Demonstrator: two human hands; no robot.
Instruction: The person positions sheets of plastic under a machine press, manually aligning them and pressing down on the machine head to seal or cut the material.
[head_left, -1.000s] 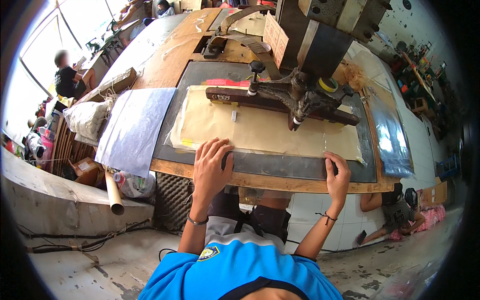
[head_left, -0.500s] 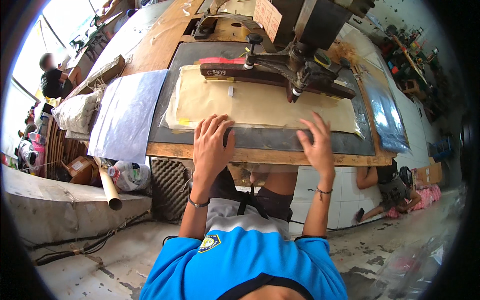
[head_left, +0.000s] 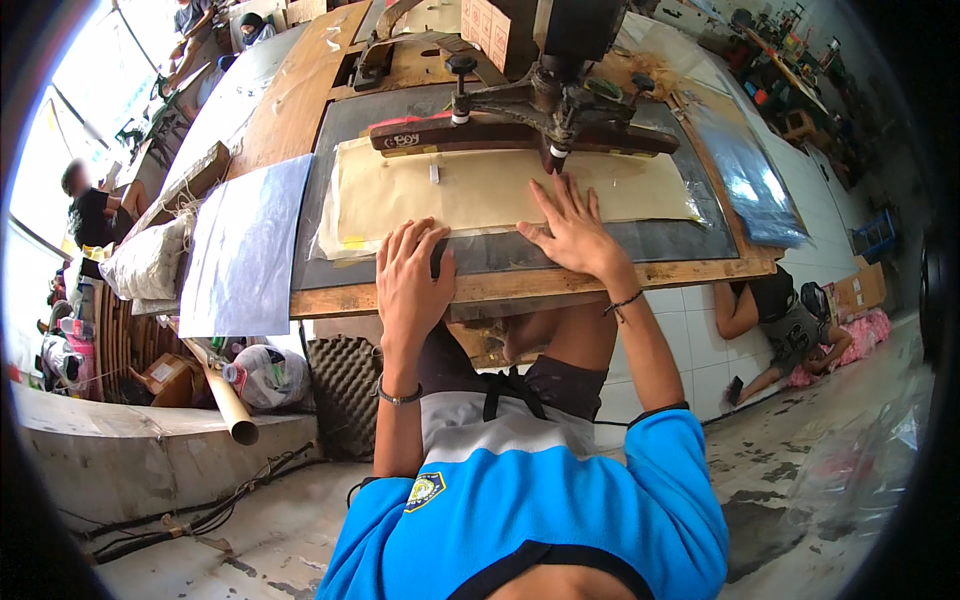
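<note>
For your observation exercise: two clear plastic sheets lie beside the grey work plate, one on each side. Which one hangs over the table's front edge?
The plastic sheet left of the plate, nearest the left hand: its lower end droops past the wooden edge. The sheet on the right lies wholly on the table.

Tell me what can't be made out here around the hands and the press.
All in the head view:
- Press: top cut off by the upper edge.
- Tan sheet: far edge hidden under the press bar.
- Left hand: palm hides the board edge beneath.
- Right hand: what its palm presses is hidden.
- Far workers: too small and blurred.
</note>
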